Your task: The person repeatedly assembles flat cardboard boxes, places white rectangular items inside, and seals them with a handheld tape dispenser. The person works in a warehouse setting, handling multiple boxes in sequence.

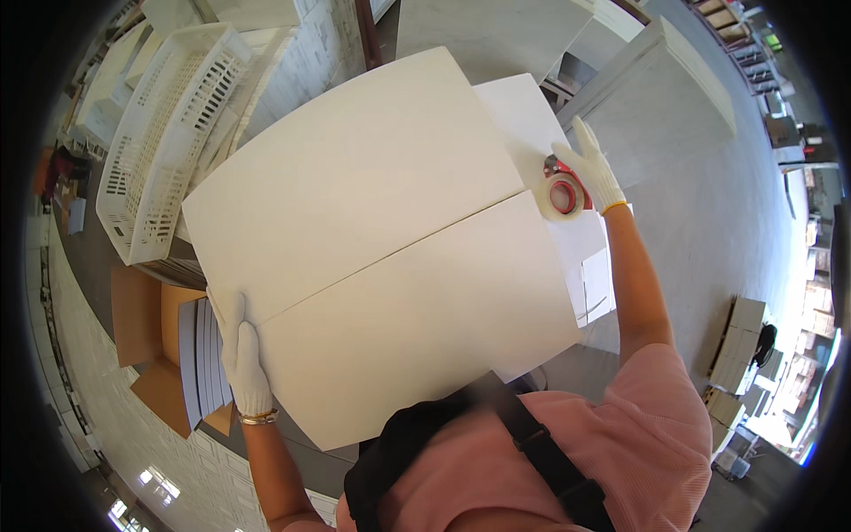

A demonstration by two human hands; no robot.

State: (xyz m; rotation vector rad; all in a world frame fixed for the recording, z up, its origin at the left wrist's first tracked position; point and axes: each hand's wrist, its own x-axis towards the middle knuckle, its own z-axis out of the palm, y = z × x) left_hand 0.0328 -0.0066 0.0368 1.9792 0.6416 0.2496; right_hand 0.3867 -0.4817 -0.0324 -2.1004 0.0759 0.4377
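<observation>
I am looking down on a large white cardboard box (381, 239) with its two top flaps closed, their edges meeting in a seam that is running from the box's left edge to its right edge. My left hand (244, 359), in a white knitted glove, is pressing against the box's left edge just below the seam; its fingers (229, 312) are lying flat and together along the cardboard, gripping nothing. My right hand (592, 173), gloved the same way, is sitting at the right end of the seam, and its fingers are wrapped around a red tape dispenser carrying a roll of clear tape (562, 195); the roll is touching the box's right edge where the flaps meet.

To the upper left of the box a white perforated plastic basket (164, 133) is lying tilted. Just left of the box, beside my left hand, an open brown carton holding a stack of grey flat sheets (195, 355) is standing on the floor. Beyond the box's upper right corner a pale grey slab-like block (656, 106) is standing near my right hand.
</observation>
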